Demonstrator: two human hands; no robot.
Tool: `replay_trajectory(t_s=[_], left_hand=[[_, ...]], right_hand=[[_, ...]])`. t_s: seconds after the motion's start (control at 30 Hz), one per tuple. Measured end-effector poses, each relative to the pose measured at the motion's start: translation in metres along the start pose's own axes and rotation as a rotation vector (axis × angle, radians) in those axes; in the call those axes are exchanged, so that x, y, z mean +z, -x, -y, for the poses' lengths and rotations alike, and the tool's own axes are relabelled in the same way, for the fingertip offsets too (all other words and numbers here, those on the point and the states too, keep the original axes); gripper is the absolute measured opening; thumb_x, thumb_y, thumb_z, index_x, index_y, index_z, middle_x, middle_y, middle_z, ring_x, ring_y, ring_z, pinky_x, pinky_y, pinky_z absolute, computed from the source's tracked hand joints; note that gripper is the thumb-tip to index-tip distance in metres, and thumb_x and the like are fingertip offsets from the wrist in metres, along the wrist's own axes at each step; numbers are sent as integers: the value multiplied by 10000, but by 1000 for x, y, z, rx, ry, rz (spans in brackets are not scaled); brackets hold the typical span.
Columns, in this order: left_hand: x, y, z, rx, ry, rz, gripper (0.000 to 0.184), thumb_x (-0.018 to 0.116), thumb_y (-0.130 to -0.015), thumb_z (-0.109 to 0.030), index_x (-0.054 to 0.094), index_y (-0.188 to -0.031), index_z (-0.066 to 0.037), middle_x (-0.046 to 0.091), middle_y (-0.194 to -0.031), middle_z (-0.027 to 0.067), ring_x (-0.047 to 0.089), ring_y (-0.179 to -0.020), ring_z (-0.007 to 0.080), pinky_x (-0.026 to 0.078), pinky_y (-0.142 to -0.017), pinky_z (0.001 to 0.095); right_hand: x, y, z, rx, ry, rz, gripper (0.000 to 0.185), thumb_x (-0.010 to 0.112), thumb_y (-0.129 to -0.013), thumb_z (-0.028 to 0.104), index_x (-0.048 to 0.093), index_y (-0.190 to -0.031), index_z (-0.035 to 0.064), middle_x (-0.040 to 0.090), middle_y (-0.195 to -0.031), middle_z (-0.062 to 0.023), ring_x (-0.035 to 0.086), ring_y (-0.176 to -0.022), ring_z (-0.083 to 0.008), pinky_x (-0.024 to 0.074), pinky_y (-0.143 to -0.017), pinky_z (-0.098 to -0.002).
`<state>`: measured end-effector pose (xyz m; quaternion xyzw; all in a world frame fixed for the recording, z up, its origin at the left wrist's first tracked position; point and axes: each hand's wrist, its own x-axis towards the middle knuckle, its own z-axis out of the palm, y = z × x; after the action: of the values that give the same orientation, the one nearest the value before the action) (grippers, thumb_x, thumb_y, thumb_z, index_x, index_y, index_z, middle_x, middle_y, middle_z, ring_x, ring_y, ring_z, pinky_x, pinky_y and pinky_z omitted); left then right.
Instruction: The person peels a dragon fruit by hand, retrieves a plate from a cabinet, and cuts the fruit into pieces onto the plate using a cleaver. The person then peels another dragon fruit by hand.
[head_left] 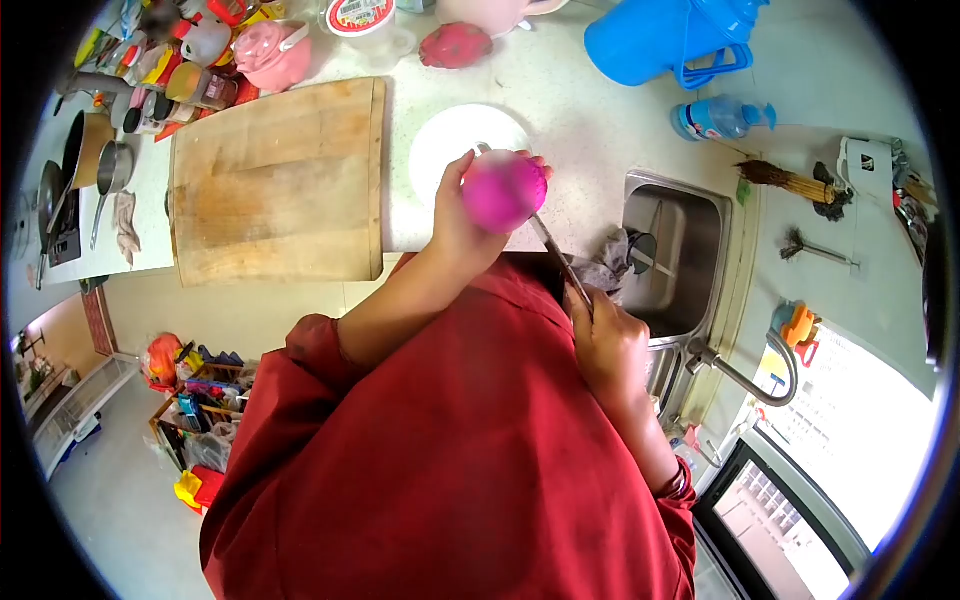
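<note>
I am cradling a round, bright magenta, fruit-like ball (500, 194) upright before me, its surface appearing blurred and its finer texture not showing. I am also gripping a long, slender, greyish tool (556, 250) that is slanting up and leftward, its visible shaft meeting the ball's lower right edge.

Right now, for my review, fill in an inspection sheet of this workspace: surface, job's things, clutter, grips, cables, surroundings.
Surface: pale counter, bearing a wooden board and white plate.
Job's things: magenta round piece, blurred; knife close by, contact unclear.
Clutter: jars at back left, blue pitcher at back right.
Grips: left hand holds the magenta round piece, right hand the knife.
Cables: nothing seen.
Surroundings: steel sink and tap at right.
</note>
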<state>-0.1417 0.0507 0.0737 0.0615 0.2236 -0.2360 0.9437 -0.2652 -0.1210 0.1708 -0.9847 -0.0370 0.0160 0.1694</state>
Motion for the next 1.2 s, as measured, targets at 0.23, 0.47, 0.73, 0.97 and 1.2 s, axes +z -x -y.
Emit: replay_trajectory(t_s=[0.23, 0.47, 0.73, 0.97, 1.2], left_hand=[[-2, 1, -1, 0, 31, -13, 624, 402, -989, -439, 546, -1290, 89, 616, -1299, 249, 578, -1247, 371, 397, -1130, 422], [-8, 1, -5, 5, 62, -14, 630, 410, -985, -442, 543, -1299, 88, 615, -1303, 248, 579, -1245, 369, 399, -1130, 418], [-11, 0, -10, 13, 100, -34, 636, 403, -985, -441, 530, -1318, 86, 606, -1319, 255, 571, -1262, 366, 394, -1138, 424], [-13, -1, -14, -16, 136, -31, 663, 396, -982, -459, 517, -1342, 84, 589, -1352, 262, 549, -1296, 370, 372, -1157, 424], [-15, -4, -18, 3, 50, -25, 647, 423, -974, -464, 535, -1330, 65, 599, -1346, 243, 553, -1295, 357, 379, -1149, 417]], right_hand=[[9, -4, 1, 5, 15, 35, 149, 646, -938, 201, 663, -1030, 85, 678, -704, -126, 665, -574, -304, 533, -532, -418], [13, -12, 4, -25, 7, 44, 162, 645, -950, 226, 654, -1016, 78, 668, -693, -133, 661, -571, -310, 527, -522, -421], [16, -18, 7, -28, 7, 64, 152, 636, -950, 220, 651, -998, 76, 673, -714, -139, 668, -592, -312, 532, -535, -428], [21, -23, 8, -36, 70, 89, 164, 629, -944, 224, 661, -1016, 80, 676, -719, -132, 669, -595, -311, 530, -537, -430], [17, -26, 12, -36, 33, 45, 165, 638, -936, 216, 669, -1024, 80, 685, -743, -139, 673, -604, -314, 537, -547, -424]])
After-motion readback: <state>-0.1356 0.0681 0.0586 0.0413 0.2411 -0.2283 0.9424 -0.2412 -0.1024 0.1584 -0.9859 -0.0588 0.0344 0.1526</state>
